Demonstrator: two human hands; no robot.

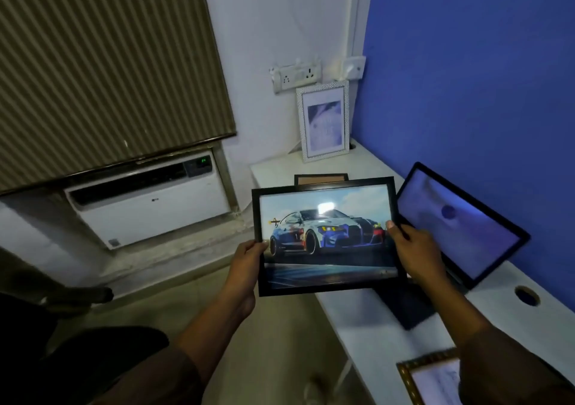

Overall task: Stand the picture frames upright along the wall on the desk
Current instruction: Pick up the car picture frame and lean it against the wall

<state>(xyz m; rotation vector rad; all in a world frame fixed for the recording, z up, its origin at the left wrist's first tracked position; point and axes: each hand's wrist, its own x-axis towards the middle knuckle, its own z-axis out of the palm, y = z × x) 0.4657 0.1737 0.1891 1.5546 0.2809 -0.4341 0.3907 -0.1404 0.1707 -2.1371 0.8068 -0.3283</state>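
A black picture frame with a car picture (326, 236) is held in the air over the front edge of the white desk (357, 311). My left hand (249, 253) grips its left edge and my right hand (412, 249) grips its right edge. A white frame (323, 121) stands upright at the far end of the desk, against the white wall. Behind the car frame, another dark frame (320, 178) lies on the desk, mostly hidden. A gold-edged frame (432, 379) lies flat near the desk's near end, partly under my right forearm.
An open laptop (460, 221) leans toward the blue wall on the right. The desk has a round cable hole (526, 295). Sockets (295, 75) sit on the wall above the white frame. An air conditioner (146, 199) stands left under a blind.
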